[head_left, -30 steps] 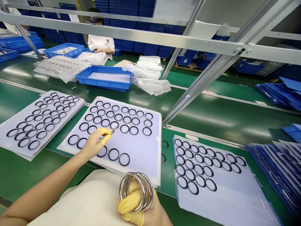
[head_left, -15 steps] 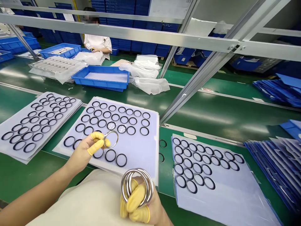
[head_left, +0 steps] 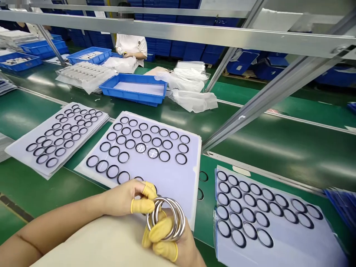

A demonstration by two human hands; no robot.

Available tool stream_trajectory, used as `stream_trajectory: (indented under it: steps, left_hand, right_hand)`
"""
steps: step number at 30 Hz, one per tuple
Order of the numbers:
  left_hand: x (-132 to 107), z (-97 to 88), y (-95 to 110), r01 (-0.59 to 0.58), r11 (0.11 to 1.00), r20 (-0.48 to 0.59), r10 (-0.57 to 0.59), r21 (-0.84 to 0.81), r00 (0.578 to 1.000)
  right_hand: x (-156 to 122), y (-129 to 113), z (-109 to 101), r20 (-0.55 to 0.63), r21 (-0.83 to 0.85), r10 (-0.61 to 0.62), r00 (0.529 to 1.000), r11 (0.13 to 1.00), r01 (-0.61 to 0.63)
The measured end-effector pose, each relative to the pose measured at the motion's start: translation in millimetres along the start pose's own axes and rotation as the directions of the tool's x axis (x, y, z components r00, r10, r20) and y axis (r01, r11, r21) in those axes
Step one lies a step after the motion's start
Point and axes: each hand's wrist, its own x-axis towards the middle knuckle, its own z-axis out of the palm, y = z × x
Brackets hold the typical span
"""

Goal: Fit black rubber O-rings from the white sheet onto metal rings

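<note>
My right hand point(head_left: 169, 237), in yellow finger cots, is closed around several shiny metal rings point(head_left: 178, 218) held on edge in a bunch in front of my body. My left hand point(head_left: 133, 200), also with yellow finger cots, meets this bunch from the left. Its thumb and fingertips pinch at the edge of a ring there; the exact contact is partly hidden. Beyond my hands lies a pale sheet point(head_left: 155, 170) with rows of dark-edged rings point(head_left: 124, 157) laid flat on it. My left hand covers part of the nearest row.
Stacked sheets point(head_left: 68, 157) with rings lie left; another ring-covered sheet point(head_left: 283, 241) lies right. Two loose rings point(head_left: 203, 176) rest on the green table. A slanted metal post point(head_left: 267, 96) rises behind. Across stand a blue tray point(head_left: 133, 97) and a seated person point(head_left: 130, 44).
My left hand has come down and right, from holding one ring above the middle sheet to the bunch in my right hand. The view has shifted, so the tables appear farther right.
</note>
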Motion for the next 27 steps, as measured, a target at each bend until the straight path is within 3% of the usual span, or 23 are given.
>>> stream_trajectory:
  steps: [3, 8, 13, 17, 23, 27]
  left_hand:
    - [-2, -0.5, 0, -0.008, 1.0, -0.031, 0.009, 0.023, 0.999]
    - [-7, -2.4, -1, -0.003, 0.999, -0.058, 0.005, 0.043, 0.998]
    - [-7, -3.7, 2, 0.082, 0.996, -0.061, -0.083, -0.026, 0.995]
    - [-11, -4.3, 5, 0.097, 0.995, -0.083, -0.099, -0.02, 0.992]
    - [-16, -3.8, 4, 0.053, 0.998, -0.086, -0.055, -0.018, 0.995]
    - [-15, -4.3, 2, 0.084, 0.994, -0.096, -0.091, -0.071, 0.991]
  right_hand:
    - [8, -9, 2, -0.073, 0.12, 0.001, 0.997, 0.993, 0.008]
    - [15, -20, 1, 0.008, 0.134, 0.003, 1.0, 0.991, -0.004]
    - [10, -15, -2, 0.025, 0.242, -0.016, 1.0, 0.97, 0.009]
    - [7, -12, -2, -0.047, 0.254, -0.045, 0.998, 0.966, 0.056]
    - [7, -17, 1, -0.008, 0.293, -0.037, 0.999, 0.955, 0.038]
    - [3, -18, 4, -0.023, 0.271, -0.022, 1.0, 0.962, 0.027]
